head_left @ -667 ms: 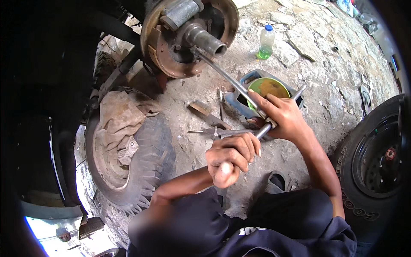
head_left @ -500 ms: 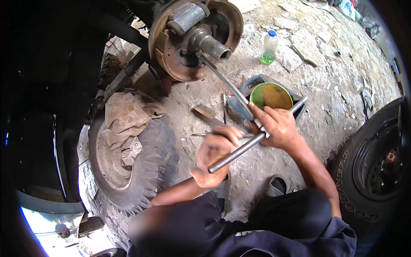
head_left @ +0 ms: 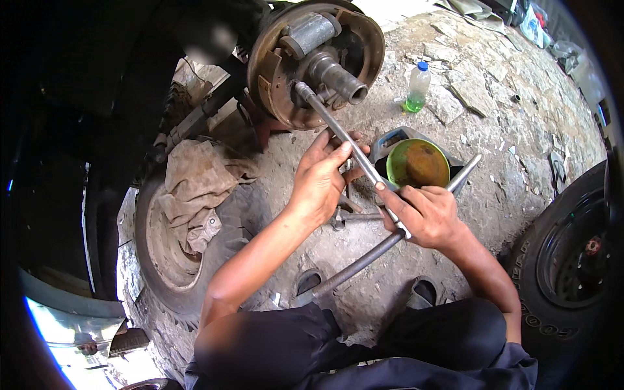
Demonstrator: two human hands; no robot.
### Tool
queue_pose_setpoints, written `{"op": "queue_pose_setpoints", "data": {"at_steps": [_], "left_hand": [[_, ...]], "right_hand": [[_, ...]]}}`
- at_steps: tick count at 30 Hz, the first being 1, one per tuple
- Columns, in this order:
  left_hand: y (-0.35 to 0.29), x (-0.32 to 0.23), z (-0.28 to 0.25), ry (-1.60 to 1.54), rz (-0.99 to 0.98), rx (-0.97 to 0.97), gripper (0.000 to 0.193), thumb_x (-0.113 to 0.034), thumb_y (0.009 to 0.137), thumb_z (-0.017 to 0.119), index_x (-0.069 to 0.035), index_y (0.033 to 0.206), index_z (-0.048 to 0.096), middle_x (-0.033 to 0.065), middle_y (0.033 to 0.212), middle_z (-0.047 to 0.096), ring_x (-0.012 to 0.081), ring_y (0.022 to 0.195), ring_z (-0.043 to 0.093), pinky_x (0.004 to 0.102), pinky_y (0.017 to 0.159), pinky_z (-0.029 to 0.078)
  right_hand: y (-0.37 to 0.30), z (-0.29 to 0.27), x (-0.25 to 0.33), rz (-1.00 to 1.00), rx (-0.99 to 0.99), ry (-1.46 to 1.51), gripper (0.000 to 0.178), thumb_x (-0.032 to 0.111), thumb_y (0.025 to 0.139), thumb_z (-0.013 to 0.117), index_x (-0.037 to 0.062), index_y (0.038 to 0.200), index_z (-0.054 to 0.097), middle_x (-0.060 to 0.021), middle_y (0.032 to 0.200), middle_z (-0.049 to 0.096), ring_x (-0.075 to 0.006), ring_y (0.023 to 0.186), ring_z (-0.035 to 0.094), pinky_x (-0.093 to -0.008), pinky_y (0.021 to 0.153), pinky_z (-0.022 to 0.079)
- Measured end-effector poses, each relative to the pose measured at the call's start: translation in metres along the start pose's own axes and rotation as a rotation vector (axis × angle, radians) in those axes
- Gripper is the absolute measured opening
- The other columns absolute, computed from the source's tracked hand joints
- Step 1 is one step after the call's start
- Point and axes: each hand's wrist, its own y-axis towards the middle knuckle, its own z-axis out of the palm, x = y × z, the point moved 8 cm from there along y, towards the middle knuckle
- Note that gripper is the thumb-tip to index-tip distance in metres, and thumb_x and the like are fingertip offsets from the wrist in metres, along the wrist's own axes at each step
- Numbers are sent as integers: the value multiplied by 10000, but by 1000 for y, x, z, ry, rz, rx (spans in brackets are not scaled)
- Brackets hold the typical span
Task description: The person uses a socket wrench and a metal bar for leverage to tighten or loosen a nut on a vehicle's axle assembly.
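A long T-handle socket wrench (head_left: 364, 164) slants from the wheel hub down toward me. Its socket end meets the lower left of the brake backing plate (head_left: 261, 71), below the hollow axle spindle (head_left: 335, 78); the fastener is hidden. My right hand (head_left: 426, 218) is closed around the junction of shaft and crossbar (head_left: 364, 263). Along the middle of the shaft, my left hand (head_left: 320, 179) curls loosely round it from beneath, thumb on the near side and fingertips showing beyond. The wheel cylinder-like grey part (head_left: 311, 34) sits atop the plate.
A green bowl (head_left: 392, 159) with brown contents rests on a dark blue container right of the shaft. Behind it stands a bottle with green liquid (head_left: 416, 91). A tyre (head_left: 159, 260) under a cloth (head_left: 198, 182) lies left; another tyre (head_left: 565, 240) is right. Tools lie on the ground.
My left hand has left the crossbar's near end and moved up and forward onto the shaft. The crossbar's near end has dropped lower; my right hand stays at the junction.
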Motion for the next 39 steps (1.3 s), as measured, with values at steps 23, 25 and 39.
{"op": "queue_pose_setpoints", "data": {"at_steps": [23, 25, 39], "left_hand": [[-120, 65, 39, -330, -586, 674, 863, -542, 881, 632, 107, 1368, 336, -13, 702, 465, 27, 433, 380, 178, 368, 283], [-123, 70, 35, -382, -703, 537, 617, -370, 936, 615, 93, 1289, 411, -63, 635, 283, 0, 418, 223, 187, 346, 184], [-134, 19, 47, 51, -892, 257, 296, -235, 964, 572, -6, 1139, 505, -77, 687, 306, -10, 452, 241, 172, 367, 182]], "right_hand": [[30, -11, -6, -245, 331, -215, 402, 212, 752, 597, 82, 1123, 681, 5, 754, 550, -130, 607, 594, -269, 551, 496], [30, -13, -15, -276, 275, -205, 311, 222, 772, 640, 94, 1050, 695, -12, 744, 569, -141, 668, 611, -306, 612, 515], [-3, -17, -90, 237, 19, -191, 293, 171, 690, 683, 137, 484, 477, -37, 479, 530, -227, 451, 539, -342, 499, 405]]}}
